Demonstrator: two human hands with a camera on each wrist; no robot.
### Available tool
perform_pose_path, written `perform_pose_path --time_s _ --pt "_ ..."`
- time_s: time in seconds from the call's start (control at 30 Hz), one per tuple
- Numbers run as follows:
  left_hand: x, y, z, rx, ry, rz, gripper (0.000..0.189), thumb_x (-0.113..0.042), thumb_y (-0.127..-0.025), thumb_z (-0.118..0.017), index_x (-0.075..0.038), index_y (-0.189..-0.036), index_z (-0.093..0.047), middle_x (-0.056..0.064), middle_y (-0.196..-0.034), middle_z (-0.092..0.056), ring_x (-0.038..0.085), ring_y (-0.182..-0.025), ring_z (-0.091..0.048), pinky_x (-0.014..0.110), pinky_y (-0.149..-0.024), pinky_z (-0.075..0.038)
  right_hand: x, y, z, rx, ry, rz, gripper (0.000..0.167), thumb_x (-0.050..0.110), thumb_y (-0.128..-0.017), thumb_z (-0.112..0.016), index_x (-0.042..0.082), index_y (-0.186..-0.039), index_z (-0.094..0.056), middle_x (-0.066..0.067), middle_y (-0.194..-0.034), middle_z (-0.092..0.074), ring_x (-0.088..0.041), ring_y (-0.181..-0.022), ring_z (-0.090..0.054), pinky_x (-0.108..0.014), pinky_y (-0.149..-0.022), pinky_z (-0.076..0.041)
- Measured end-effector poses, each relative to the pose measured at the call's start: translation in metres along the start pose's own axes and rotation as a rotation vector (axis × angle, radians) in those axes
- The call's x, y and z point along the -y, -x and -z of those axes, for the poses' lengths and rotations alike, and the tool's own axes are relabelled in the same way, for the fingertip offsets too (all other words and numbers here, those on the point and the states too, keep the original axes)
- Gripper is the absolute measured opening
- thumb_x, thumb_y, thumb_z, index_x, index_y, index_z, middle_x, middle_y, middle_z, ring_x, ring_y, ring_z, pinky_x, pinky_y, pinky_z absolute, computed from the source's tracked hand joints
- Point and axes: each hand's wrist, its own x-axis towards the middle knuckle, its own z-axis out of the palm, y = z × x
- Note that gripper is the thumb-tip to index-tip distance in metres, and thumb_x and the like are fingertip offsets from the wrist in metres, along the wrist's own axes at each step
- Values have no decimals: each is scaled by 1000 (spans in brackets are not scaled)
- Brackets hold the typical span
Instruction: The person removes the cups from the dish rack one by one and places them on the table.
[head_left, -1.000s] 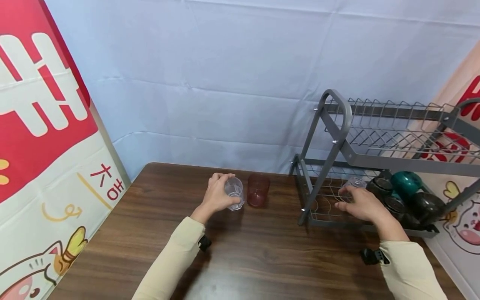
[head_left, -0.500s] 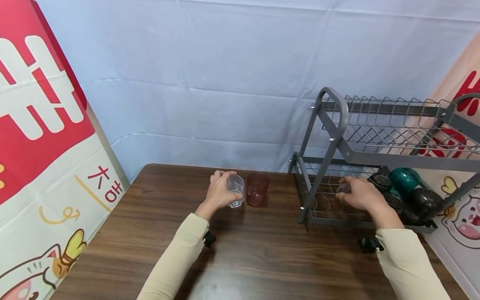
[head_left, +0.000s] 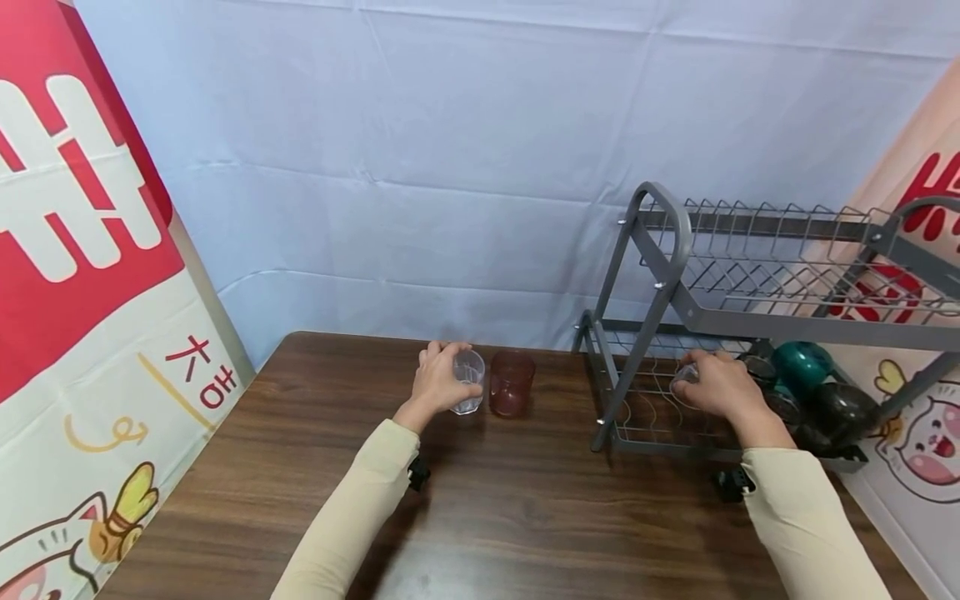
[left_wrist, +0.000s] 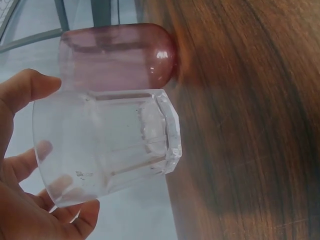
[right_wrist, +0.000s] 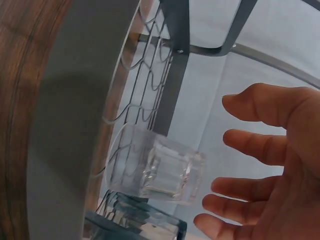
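My left hand (head_left: 437,385) holds a clear faceted plastic tumbler (left_wrist: 107,145) near its rim, thumb on one side and fingers on the other. The tumbler is upright, its base right at the wooden table. Close beside it stands a translucent reddish tumbler (head_left: 512,383) with a rounded base. At the lower tier of the grey rack, my right hand (head_left: 723,386) is spread with loosely bent fingers. Facing those fingertips is a second clear tumbler (right_wrist: 165,167), mouth down on the wire shelf, with a gap between them in the right wrist view.
The two-tier grey metal dish rack (head_left: 652,308) stands at the table's right side. Dark cups (head_left: 843,408) and a teal cup (head_left: 802,367) sit on its lower tier, right of my hand. Its upper wire tier (head_left: 787,258) overhangs them. Pale cloth (head_left: 420,183) hangs behind the table (head_left: 487,508).
In the rack, the clear tumbler shows lower and further left than a second ago, and my right hand has shifted slightly up around it. My left hand keeps its hold on the other tumbler.
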Motion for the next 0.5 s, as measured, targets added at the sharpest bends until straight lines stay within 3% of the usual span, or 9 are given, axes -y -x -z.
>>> perform_pose_path --time_s 0.3,0.5 --pt "5 -6 -7 0 -14 0 67 -30 -59 -81 -17 -122 -60 13 -118 -46 32 -105 -40 48 -80 -41 -12 -11 -5 10 -10 -47 44 17 -85 -62 -10 -118 -50 -40 -113 -35 -61 -105 -27 -66 -76 -33" --pt "9 -9 -13 -6 -27 7 68 -31 -59 -81 -18 -122 -60 12 -118 -47 31 -104 -41 47 -79 -41 -24 -21 -9 33 2 -35 50 16 -86 -61 -12 -124 -44 -43 -116 -35 -60 -109 -24 -67 -83 -27"
